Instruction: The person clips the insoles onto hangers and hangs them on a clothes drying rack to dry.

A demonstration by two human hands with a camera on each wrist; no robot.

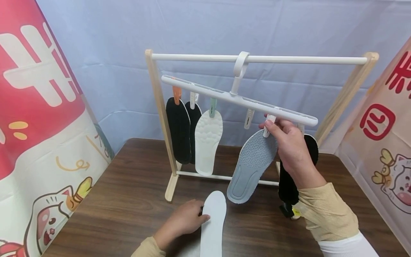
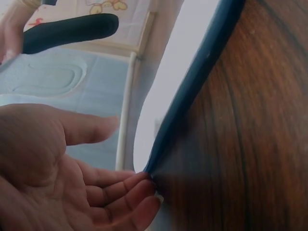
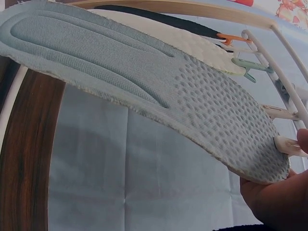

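Observation:
My right hand (image 1: 290, 142) pinches a white clip (image 1: 269, 125) on the hanger (image 1: 221, 94). The tip of a grey textured insole (image 1: 252, 164) is at that clip, and the insole hangs tilted, its heel down to the left. In the right wrist view the fingers reach behind the tip of the grey insole (image 3: 144, 77). My left hand (image 1: 187, 217) is beside a white-topped insole (image 1: 214, 221) on the table. The left wrist view shows its fingertips touching the end of this insole (image 2: 168, 91), which has a dark blue edge; the thumb stands apart.
The hanger tilts down to the right on a wooden rack (image 1: 257, 60). From it hang black insoles (image 1: 178, 132) at left, a cream insole (image 1: 208, 142), an unused white clip (image 1: 248, 118) and black insoles (image 1: 289, 182) behind my right arm. Printed cloths (image 1: 38, 107) flank the brown table (image 1: 128, 200).

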